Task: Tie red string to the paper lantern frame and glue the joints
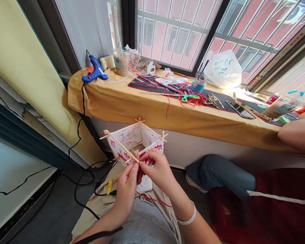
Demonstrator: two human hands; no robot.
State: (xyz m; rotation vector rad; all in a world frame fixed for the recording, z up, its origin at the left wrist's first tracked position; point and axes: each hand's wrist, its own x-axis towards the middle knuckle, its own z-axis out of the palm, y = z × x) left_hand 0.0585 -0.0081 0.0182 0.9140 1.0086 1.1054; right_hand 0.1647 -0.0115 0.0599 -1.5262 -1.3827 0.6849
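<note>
Along the left, a black cable [76, 200] winds over the grey floor [40, 220] and up to a blue hot glue gun [94, 69], which sits on the mustard-cloth-covered worktop [132, 108] at about eleven o'clock from the paper lantern [132, 140]. The lantern, a frame of crossed wooden sticks holding white panels painted with pink lotus flowers, is held in the middle of the view, below the worktop and well apart from it. The left hand [125, 191] comes up from seven o'clock, its fingers [133, 169] pinching a stick at the lantern's near corner. The right hand [159, 173] meets it from five o'clock, its fingers [146, 164] clenched on the same corner, with a white beaded bracelet [186, 215] on that wrist. A loose red thread [152, 200] trails below them. On the worktop, at about two o'clock, green-handled scissors [190, 97] lie among tangled red cord [193, 100], with a white plastic bag [222, 69] behind them. Further right, at three o'clock, a seated person's denim-covered knee [218, 171] shows beside a dark red garment [256, 203].
</note>
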